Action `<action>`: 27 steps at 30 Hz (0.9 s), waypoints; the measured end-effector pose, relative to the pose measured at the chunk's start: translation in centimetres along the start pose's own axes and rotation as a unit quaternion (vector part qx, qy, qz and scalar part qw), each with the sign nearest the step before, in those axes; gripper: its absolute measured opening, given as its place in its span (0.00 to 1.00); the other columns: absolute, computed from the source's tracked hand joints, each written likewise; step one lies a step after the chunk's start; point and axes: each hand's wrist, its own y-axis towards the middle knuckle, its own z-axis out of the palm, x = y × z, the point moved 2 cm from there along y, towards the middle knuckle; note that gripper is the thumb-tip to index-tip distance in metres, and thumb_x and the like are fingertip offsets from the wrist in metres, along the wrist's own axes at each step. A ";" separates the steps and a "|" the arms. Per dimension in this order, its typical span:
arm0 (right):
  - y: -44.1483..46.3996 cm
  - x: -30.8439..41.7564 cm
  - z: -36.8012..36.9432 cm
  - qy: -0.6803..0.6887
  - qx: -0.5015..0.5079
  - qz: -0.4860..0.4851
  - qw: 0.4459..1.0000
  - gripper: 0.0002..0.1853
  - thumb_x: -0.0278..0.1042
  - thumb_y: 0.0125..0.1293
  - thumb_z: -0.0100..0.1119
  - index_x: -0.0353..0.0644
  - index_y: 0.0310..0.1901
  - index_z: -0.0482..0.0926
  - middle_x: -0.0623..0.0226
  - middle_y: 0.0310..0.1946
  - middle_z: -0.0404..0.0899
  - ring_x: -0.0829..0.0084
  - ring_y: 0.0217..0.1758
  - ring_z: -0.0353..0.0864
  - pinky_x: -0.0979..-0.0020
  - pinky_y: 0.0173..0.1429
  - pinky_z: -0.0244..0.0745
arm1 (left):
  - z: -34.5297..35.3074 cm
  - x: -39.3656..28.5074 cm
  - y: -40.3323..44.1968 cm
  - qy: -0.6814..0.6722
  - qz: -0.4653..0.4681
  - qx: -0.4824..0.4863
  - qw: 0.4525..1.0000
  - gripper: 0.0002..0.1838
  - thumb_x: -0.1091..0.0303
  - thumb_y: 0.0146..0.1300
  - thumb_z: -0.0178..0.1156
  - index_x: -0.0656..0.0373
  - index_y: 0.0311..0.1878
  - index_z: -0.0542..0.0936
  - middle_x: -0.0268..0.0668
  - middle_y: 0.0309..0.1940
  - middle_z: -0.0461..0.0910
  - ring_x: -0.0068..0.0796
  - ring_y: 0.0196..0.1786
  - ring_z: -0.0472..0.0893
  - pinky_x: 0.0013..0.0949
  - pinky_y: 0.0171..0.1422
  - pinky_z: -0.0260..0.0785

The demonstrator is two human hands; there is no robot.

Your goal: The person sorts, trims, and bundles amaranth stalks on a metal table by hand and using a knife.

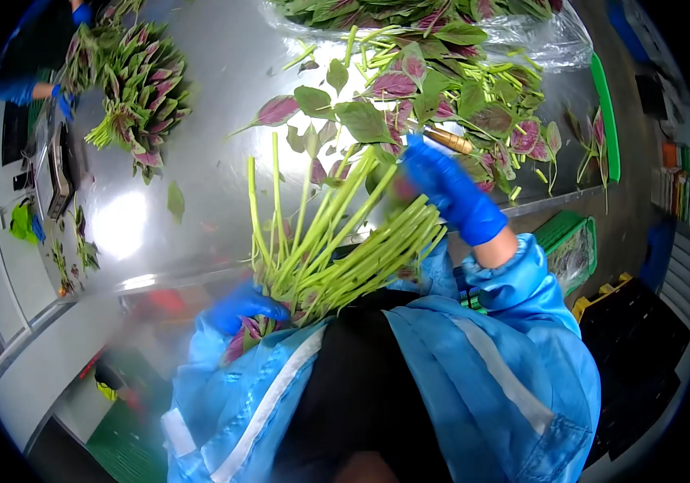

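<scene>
My left hand [244, 306], in a blue glove, is closed round the leafy end of a bunch of amaranth [337, 249]. The bunch is tilted, its pale green stems fanning up and right over the table edge. My right hand [454, 193], also gloved in blue, is beside the stems' upper right ends with its fingers curled together. A blurred reddish-green patch shows next to those fingers; whether they grip it is unclear. Just behind them is a wooden handle [448, 140] with a metal collar, among loose amaranth leaves and stems [474, 105].
A metal table [216, 169] spans the view. Clear plastic [538, 44] with more amaranth lies at the back. Another bunch [148, 92] is at the left, near a co-worker's blue-gloved hand [63, 102]. A green crate [568, 241] stands below the right edge.
</scene>
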 end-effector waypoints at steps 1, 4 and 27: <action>0.8 1.8 -0.5 -0.051 -0.095 -0.059 0.992 0.19 0.48 0.68 0.55 0.41 0.49 0.79 0.65 0.44 0.79 0.70 0.51 0.77 0.64 0.64 0.68 | 0.6 -0.4 0.1 0.000 0.002 0.012 1.000 0.41 0.86 0.47 0.65 0.64 0.68 0.64 0.45 0.61 0.74 0.37 0.63 0.73 0.36 0.67 0.66; 7.0 2.6 -1.8 0.249 0.369 -0.074 0.893 0.24 0.52 0.68 0.54 0.39 0.55 0.74 0.58 0.48 0.79 0.65 0.52 0.79 0.61 0.62 0.73 | 0.7 -1.1 0.4 0.016 -0.025 0.050 0.998 0.44 0.89 0.46 0.66 0.62 0.70 0.63 0.45 0.62 0.73 0.36 0.64 0.72 0.36 0.68 0.65; -1.3 7.4 5.4 -0.426 0.186 -0.137 0.875 0.39 0.29 0.61 0.64 0.46 0.72 0.56 0.64 0.71 0.55 0.66 0.72 0.59 0.64 0.71 0.58 | 0.5 -0.9 0.6 0.004 -0.026 0.065 0.998 0.44 0.90 0.46 0.63 0.63 0.70 0.62 0.44 0.65 0.70 0.36 0.68 0.68 0.36 0.73 0.57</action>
